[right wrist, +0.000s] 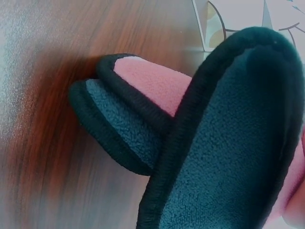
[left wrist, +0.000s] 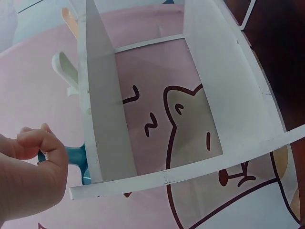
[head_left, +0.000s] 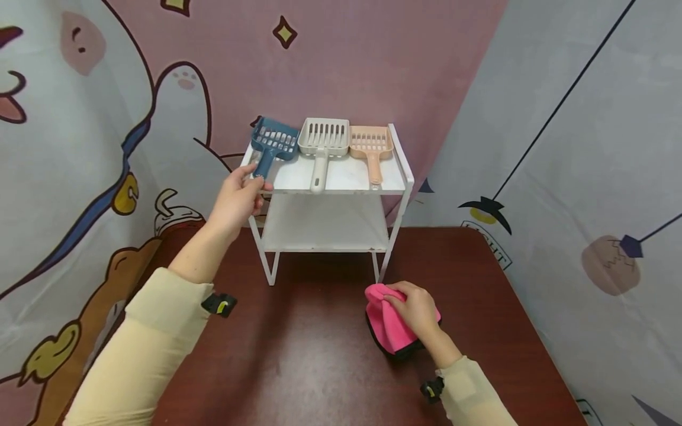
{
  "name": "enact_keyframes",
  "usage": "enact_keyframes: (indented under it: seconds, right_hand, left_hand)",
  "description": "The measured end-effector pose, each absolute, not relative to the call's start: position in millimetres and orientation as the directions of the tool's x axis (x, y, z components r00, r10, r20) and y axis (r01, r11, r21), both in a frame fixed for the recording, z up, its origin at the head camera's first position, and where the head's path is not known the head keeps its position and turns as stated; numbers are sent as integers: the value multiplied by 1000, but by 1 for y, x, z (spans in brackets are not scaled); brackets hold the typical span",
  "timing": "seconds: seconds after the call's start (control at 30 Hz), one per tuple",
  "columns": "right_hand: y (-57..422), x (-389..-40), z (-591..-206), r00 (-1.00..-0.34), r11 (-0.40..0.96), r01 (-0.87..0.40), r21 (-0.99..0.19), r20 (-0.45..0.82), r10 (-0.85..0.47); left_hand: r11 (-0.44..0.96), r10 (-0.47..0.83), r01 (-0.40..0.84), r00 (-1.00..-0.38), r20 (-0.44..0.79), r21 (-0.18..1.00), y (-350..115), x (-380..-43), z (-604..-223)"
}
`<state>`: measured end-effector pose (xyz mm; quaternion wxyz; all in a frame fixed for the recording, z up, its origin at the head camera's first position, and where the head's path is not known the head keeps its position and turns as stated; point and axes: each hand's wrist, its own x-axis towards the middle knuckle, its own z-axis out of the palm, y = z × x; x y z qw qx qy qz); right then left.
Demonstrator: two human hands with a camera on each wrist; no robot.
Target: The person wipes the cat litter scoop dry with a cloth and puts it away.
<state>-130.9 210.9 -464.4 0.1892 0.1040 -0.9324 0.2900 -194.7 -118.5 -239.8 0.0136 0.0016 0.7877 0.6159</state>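
My left hand [head_left: 238, 196] grips the handle of a blue litter scoop [head_left: 274, 139], whose slotted head lies on the top shelf at the left. In the left wrist view the fingers curl round the handle [left wrist: 75, 155] beside the shelf edge. A white litter scoop [head_left: 323, 137] and a peach litter scoop [head_left: 371, 142] lie to its right, handles toward me. Lower right, my right hand [head_left: 417, 307] pinches a bunched pink cloth [head_left: 388, 322] with black edging, low over the table. Its dark blue-grey side [right wrist: 219, 143] faces the right wrist camera.
The white two-tier rack [head_left: 326, 222] stands at the back of the brown table [head_left: 309, 355]. Behind and beside it hang printed cartoon cloths, a pink one [head_left: 383, 59] at the back and a pale one [head_left: 586, 148] at the right.
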Motion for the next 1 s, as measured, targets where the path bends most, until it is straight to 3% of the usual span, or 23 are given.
enact_keyframes:
  seconds: [0.63, 1.0]
  right_hand:
    - [211, -130, -463, -909, 810, -297, -505, 410, -77]
    - [212, -130, -461, -912, 810, -289, -511, 404, -70]
  left_hand:
    - [246, -73, -54, -997, -37, 968, -105, -226, -240]
    - [259, -75, 13, -997, 33, 966, -114, -218, -245]
